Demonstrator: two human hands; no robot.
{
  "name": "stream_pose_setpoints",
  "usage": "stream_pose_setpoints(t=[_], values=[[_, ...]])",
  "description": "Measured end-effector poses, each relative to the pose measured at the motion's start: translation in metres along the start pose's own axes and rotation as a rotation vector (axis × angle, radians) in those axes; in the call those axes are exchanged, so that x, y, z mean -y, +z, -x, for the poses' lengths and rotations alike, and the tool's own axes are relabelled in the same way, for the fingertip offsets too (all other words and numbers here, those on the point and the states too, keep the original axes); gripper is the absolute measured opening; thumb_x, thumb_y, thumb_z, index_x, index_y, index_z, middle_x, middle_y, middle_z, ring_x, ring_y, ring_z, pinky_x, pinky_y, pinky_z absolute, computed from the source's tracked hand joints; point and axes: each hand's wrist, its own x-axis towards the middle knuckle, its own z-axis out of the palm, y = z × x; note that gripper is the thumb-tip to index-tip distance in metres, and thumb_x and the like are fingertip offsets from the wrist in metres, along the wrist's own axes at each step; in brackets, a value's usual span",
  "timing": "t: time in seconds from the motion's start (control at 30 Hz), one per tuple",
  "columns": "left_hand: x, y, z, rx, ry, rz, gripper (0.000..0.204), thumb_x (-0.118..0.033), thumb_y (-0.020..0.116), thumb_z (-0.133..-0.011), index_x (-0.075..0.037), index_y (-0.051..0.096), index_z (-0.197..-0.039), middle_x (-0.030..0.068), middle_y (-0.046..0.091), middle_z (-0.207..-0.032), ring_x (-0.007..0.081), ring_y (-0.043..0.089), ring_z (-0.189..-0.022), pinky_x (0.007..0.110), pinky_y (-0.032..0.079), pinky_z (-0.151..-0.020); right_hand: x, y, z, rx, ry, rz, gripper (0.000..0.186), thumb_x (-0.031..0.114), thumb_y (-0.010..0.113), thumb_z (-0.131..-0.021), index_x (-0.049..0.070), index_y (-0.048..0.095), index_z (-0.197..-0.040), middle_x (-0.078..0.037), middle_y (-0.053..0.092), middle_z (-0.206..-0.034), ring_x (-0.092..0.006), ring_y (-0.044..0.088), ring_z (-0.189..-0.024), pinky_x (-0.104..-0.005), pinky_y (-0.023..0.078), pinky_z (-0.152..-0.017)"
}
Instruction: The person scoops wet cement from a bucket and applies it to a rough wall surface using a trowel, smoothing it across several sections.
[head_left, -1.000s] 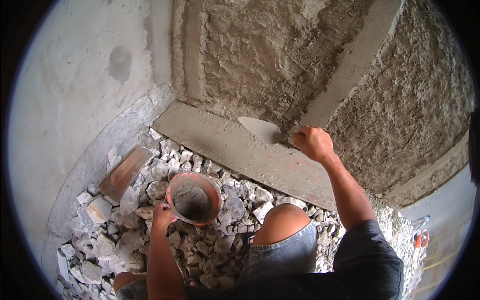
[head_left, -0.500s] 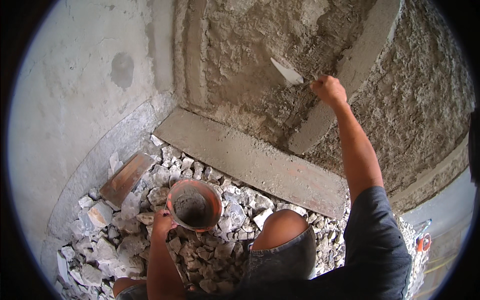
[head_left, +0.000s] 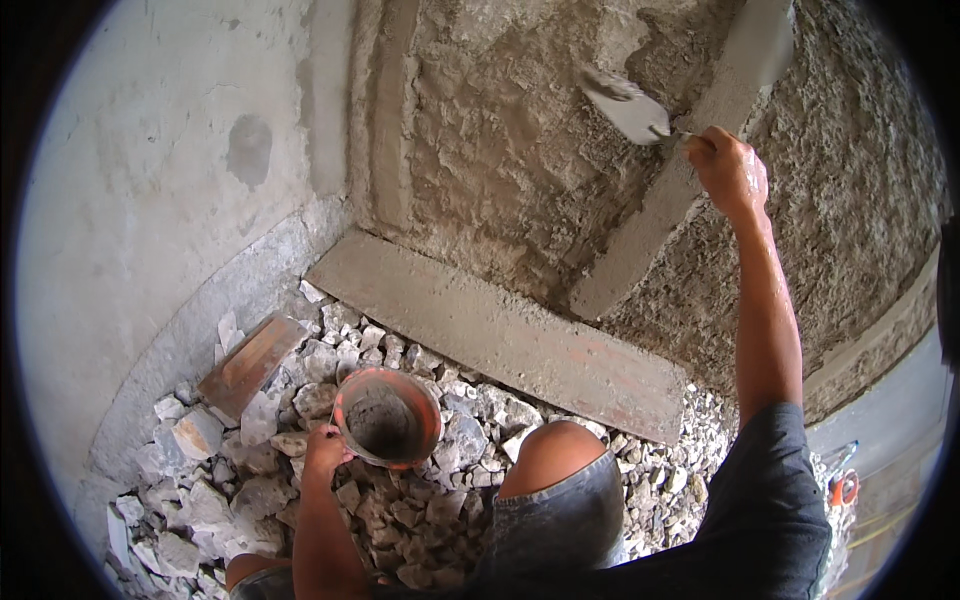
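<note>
The right hand (head_left: 728, 172) has its fingers clenched round the handle of a trowel (head_left: 640, 118), raised before the rough wall (head_left: 500, 170); the blurred lump (head_left: 612, 86) on its blade is probably mortar. The left hand's (head_left: 325, 447) fingers grasp the left edge of an orange bucket (head_left: 428, 408) containing grey mix (head_left: 380, 415), over broken stones (head_left: 460, 440).

Broken stones (head_left: 205, 510) lie beside a smooth grey wall (head_left: 150, 160).
</note>
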Motion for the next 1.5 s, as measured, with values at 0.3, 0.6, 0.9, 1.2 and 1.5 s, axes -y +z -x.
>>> stream_pose_setpoints(t=[0.3,0.6,0.9,1.2,1.5], values=[[0.016,-0.015,-0.007,-0.003,-0.009,0.026,0.013,-0.005,0.059,-0.096,-0.006,0.056,-0.108,0.0097,0.066,-0.083,0.0227,0.069,-0.068,0.037,0.061,-0.064,0.109,-0.030,0.083,0.511,-0.403,-1.390,0.021,0.015,0.082,-0.089,0.003,0.077,-0.106,-0.009,0.077,-0.095,-0.0170,0.072,-0.084,-0.0339,0.060,-0.079],[0.009,0.006,-0.014,-0.012,0.023,0.056,0.012,-0.007,0.060,-0.097,-0.006,0.057,-0.109,0.0133,0.069,-0.086,0.0243,0.072,-0.071,0.036,0.061,-0.063,0.024,0.107,0.036,0.240,0.477,-1.010,0.026,0.027,0.079,-0.094,0.003,0.072,-0.091,-0.001,0.062,-0.069,-0.0092,0.053,-0.055,-0.0276,0.040,-0.050],[0.006,-0.008,-0.007,-0.064,-0.077,0.089,0.033,-0.037,0.067,-0.099,-0.006,0.063,-0.110,0.0098,0.066,-0.101,0.0199,0.065,-0.080,0.039,0.061,-0.070,0.037,0.075,0.157,0.525,0.016,-0.708,0.026,0.021,0.077,-0.094,0.000,0.073,-0.109,-0.016,0.077,-0.096,-0.0239,0.074,-0.091,-0.0398,0.059,-0.080],[-0.010,0.023,0.007,-0.029,0.048,-0.170,0.036,-0.037,0.066,-0.101,-0.010,0.066,-0.126,0.0012,0.063,-0.105,0.0144,0.060,-0.093,0.040,0.057,-0.080,0.183,0.183,0.283,0.666,-0.860,-0.166,0.019,0.023,0.065,-0.092,0.008,0.077,-0.095,-0.014,0.073,-0.106,-0.0294,0.071,-0.104,-0.0421,0.055,-0.090],[-0.007,0.054,0.012,-0.125,0.373,-0.408,0.033,-0.027,0.069,-0.098,0.001,0.065,-0.113,0.0189,0.070,-0.100,0.0332,0.067,-0.091,0.042,0.052,-0.084,0.302,0.210,0.312,0.605,-1.344,0.183,0.024,0.019,0.064,-0.092,0.006,0.077,-0.108,-0.009,0.074,-0.108,-0.0244,0.069,-0.103,-0.0429,0.050,-0.092]])
